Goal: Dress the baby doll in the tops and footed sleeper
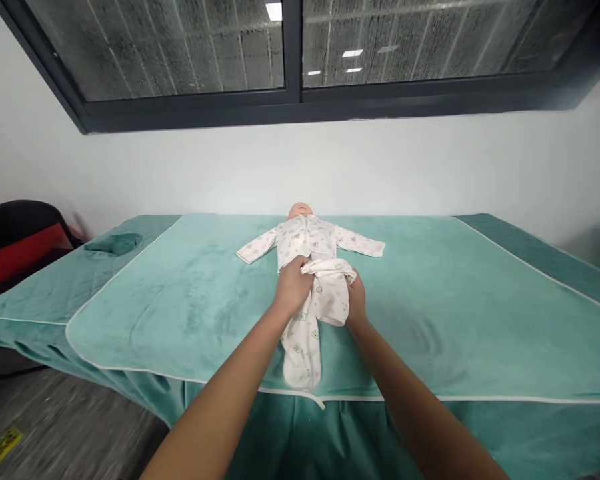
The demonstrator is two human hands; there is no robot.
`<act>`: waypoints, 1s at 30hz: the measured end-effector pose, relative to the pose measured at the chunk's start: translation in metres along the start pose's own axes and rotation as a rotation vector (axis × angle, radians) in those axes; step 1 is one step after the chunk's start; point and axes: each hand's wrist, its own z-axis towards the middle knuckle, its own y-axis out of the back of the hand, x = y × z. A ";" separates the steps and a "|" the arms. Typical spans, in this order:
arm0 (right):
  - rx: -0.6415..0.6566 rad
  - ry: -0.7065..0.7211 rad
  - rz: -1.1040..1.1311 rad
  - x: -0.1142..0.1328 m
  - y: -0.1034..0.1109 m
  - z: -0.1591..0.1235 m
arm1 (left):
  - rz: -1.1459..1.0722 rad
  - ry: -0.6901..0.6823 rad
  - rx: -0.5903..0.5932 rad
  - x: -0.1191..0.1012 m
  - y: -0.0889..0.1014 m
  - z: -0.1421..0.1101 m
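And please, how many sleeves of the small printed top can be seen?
2. One sleeve stretches toward the picture's left, the other sleeve toward its right; both lie on the green cover, and neither looks hidden.

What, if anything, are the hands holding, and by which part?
The small white patterned trousers, by the bunched waistband: the left hand grips one end; the right hand, partly hidden by the cloth, the opposite end.

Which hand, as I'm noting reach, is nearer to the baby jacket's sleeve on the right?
Right. The right hand, gripping the baby trousers at their right, is just short of that sleeve; the left hand, at their left, is farther, by the jacket front.
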 end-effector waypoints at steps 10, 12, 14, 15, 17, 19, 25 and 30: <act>0.082 -0.037 -0.062 -0.008 -0.002 0.031 | -0.143 0.057 -0.040 0.017 -0.004 0.028; 0.118 -0.035 -0.052 -0.009 0.004 0.029 | -0.315 0.110 0.033 0.025 0.004 0.024; 0.198 0.002 -0.002 -0.007 0.011 0.028 | -0.518 0.188 0.161 0.032 0.015 0.018; 0.252 0.036 0.021 -0.003 0.015 0.028 | -0.620 0.226 0.231 0.036 0.021 0.016; 0.373 0.125 0.019 0.012 0.019 0.030 | -0.795 0.277 0.331 0.044 0.028 0.011; 0.505 0.204 -0.082 0.035 0.016 0.038 | -0.911 0.297 0.362 0.051 0.028 0.009; 1.131 0.241 -0.501 0.094 -0.021 0.080 | -1.009 0.326 0.234 0.058 0.015 0.009; 1.240 0.113 -0.123 0.062 -0.040 0.105 | -0.994 0.363 0.195 0.058 0.015 0.011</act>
